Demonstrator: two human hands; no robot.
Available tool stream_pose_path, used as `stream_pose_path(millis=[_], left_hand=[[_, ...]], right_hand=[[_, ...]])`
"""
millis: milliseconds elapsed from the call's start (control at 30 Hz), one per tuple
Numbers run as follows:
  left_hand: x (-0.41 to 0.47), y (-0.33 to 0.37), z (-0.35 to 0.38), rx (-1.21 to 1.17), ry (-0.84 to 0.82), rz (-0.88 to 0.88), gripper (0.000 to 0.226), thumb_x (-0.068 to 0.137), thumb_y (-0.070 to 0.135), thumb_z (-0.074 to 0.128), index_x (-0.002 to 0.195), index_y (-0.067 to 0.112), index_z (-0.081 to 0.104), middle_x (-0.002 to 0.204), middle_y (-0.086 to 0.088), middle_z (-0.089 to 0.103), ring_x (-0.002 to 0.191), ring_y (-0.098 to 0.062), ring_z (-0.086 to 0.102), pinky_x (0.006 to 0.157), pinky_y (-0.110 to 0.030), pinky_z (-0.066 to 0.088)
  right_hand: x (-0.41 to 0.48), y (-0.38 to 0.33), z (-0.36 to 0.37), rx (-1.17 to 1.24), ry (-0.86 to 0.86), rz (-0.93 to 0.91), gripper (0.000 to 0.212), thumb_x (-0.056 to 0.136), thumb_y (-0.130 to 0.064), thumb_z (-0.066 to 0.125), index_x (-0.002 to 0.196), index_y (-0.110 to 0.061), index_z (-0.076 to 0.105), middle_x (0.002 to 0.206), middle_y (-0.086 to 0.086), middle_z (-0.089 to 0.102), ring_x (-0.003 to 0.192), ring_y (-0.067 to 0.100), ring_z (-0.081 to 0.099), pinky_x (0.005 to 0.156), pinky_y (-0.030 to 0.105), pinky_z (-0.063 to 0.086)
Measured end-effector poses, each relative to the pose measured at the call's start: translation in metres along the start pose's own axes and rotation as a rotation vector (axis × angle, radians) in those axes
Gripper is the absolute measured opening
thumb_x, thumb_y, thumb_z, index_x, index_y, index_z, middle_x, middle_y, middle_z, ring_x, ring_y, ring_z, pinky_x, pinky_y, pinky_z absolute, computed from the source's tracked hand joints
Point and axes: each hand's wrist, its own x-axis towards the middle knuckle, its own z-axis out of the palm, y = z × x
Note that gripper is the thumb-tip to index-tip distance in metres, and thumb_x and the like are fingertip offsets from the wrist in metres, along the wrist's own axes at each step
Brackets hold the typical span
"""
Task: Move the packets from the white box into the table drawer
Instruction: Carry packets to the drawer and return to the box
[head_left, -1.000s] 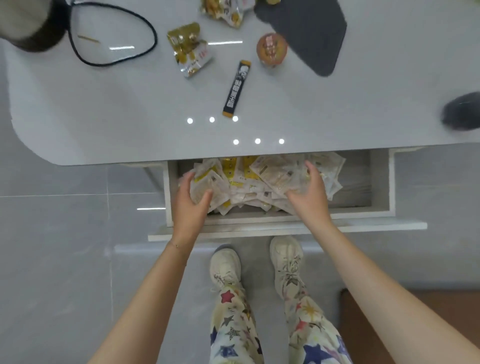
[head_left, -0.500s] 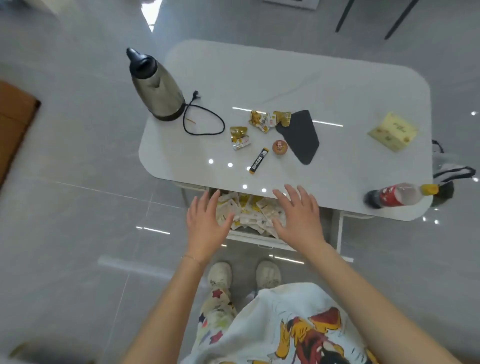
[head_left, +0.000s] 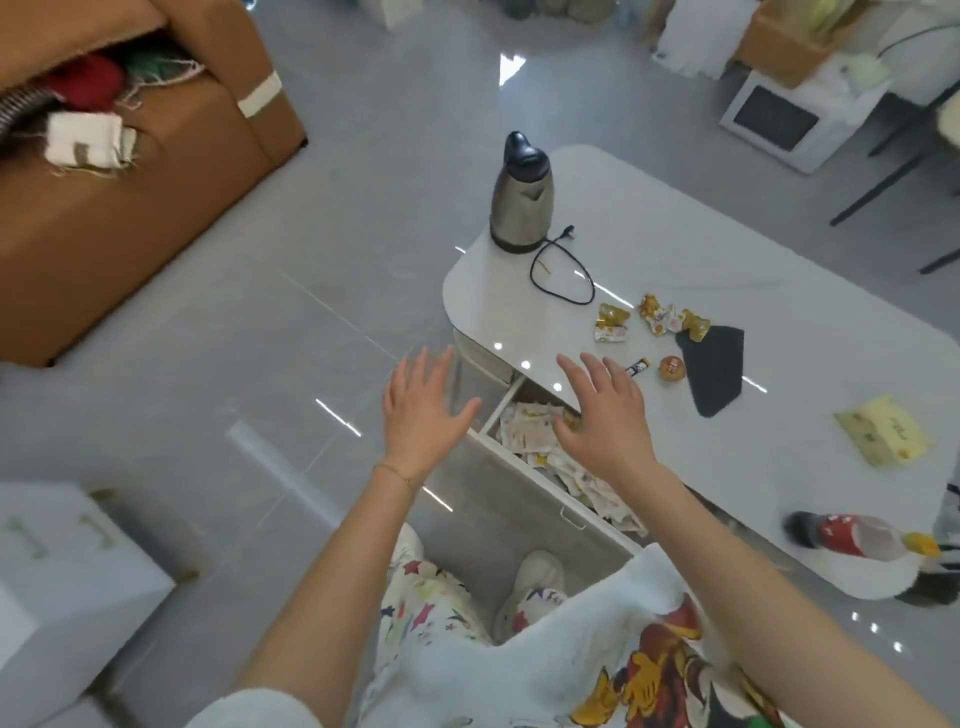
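Centre frame, both hands are hovering spread and empty, fingers straight, pinching nothing. Left hand (head_left: 421, 415) is hanging over grey floor just left of the open grey-fronted table drawer (head_left: 519, 509). Right hand (head_left: 608, 421) is hovering over the drawer's upper end, at the edge of the glossy white bench (head_left: 779, 291). Small pale flat sachet packets (head_left: 530, 439) are lying heaped loose inside the drawer, partly under the right palm; contact cannot be told. Square white box (head_left: 67, 571) is sitting on the floor at lower left, well apart from both hands; no packets are showing in it. Packets are probably light, thin, crinkly and slippery in a pile, so scooping a bunch between both palms, or pinching across the flat faces, is looking safer than grabbing single corners.
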Motion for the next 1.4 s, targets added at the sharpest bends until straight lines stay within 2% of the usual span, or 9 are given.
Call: stream_pose_path(millis=[200,300,500,633,767,867,1067,1267,1400], left_hand=[[-0.002,-0.099,-0.072,0.043,0.085,-0.085,0.079,0.084,0.056,0.058,0.151,0.029,0.026,0.156,-0.007,0.028,0.145,-0.033,0.017,0.117,-0.043,0.014],[-0.007,-0.153,-0.109,0.029,0.132,-0.156,0.082,0.077,0.062,0.047,0.150,0.029,0.028,0.156,-0.007,0.029,0.145,-0.033,0.018,0.116,-0.043,0.014],[-0.026,-0.254,-0.170,-0.044,0.198,-0.298,0.087,0.073,0.067,0.039,0.151,0.030,0.025,0.157,-0.006,0.025,0.145,-0.033,0.014,0.118,-0.045,0.013],[-0.032,-0.303,-0.201,-0.078,0.265,-0.370,0.082,0.080,0.064,0.045,0.151,0.030,0.023,0.158,-0.006,0.023,0.145,-0.032,0.012,0.118,-0.045,0.012],[-0.040,-0.343,-0.223,-0.124,0.345,-0.486,0.090,0.071,0.072,0.032,0.151,0.031,0.023,0.158,-0.004,0.023,0.146,-0.031,0.012,0.117,-0.043,0.013],[-0.046,-0.376,-0.234,-0.160,0.382,-0.564,0.086,0.076,0.067,0.038,0.151,0.030,0.022,0.159,-0.005,0.020,0.146,-0.031,0.010,0.117,-0.044,0.011],[-0.050,-0.444,-0.250,-0.191,0.457,-0.781,0.076,0.088,0.052,0.057,0.152,0.030,0.021,0.159,-0.006,0.020,0.147,-0.032,0.009,0.117,-0.045,0.009],[-0.070,-0.495,-0.263,-0.228,0.535,-1.038,0.082,0.082,0.062,0.048,0.152,0.027,0.023,0.158,-0.007,0.024,0.145,-0.034,0.015,0.115,-0.049,0.017],[-0.098,-0.522,-0.275,-0.284,0.623,-1.231,0.085,0.078,0.067,0.038,0.152,0.027,0.023,0.158,-0.007,0.023,0.146,-0.034,0.014,0.115,-0.049,0.015]], right_hand=[[0.035,-0.132,-0.001,-0.018,-0.006,-0.189,0.070,0.089,-0.040,0.054,0.150,-0.029,0.021,0.157,0.005,0.022,0.146,0.030,0.012,0.118,0.042,0.012],[0.050,-0.200,0.005,-0.049,-0.017,-0.266,0.070,0.090,-0.041,0.052,0.151,-0.029,0.019,0.157,0.004,0.021,0.146,0.029,0.011,0.117,0.041,0.011],[0.077,-0.330,0.025,-0.107,-0.054,-0.425,0.071,0.090,-0.042,0.052,0.150,-0.028,0.019,0.157,0.006,0.021,0.145,0.030,0.012,0.115,0.042,0.013],[0.090,-0.407,0.038,-0.111,-0.039,-0.547,0.072,0.088,-0.041,0.056,0.150,-0.027,0.023,0.154,0.007,0.026,0.144,0.031,0.016,0.114,0.042,0.015],[0.104,-0.472,0.056,-0.151,-0.081,-0.672,0.073,0.087,-0.042,0.056,0.150,-0.028,0.023,0.154,0.005,0.026,0.144,0.030,0.016,0.114,0.042,0.015],[0.118,-0.517,0.071,-0.183,-0.109,-0.761,0.073,0.087,-0.042,0.055,0.150,-0.028,0.021,0.154,0.006,0.026,0.144,0.029,0.016,0.115,0.042,0.015],[0.151,-0.610,0.100,-0.213,-0.184,-0.958,0.072,0.089,-0.043,0.054,0.150,-0.028,0.020,0.154,0.005,0.027,0.143,0.029,0.017,0.115,0.041,0.016],[0.180,-0.701,0.126,-0.247,-0.288,-1.108,0.074,0.089,-0.047,0.052,0.151,-0.029,0.017,0.154,0.003,0.027,0.144,0.027,0.016,0.117,0.043,0.014],[0.186,-0.766,0.147,-0.333,-0.335,-1.279,0.074,0.089,-0.046,0.052,0.151,-0.029,0.015,0.154,0.003,0.027,0.143,0.027,0.016,0.117,0.045,0.013]])
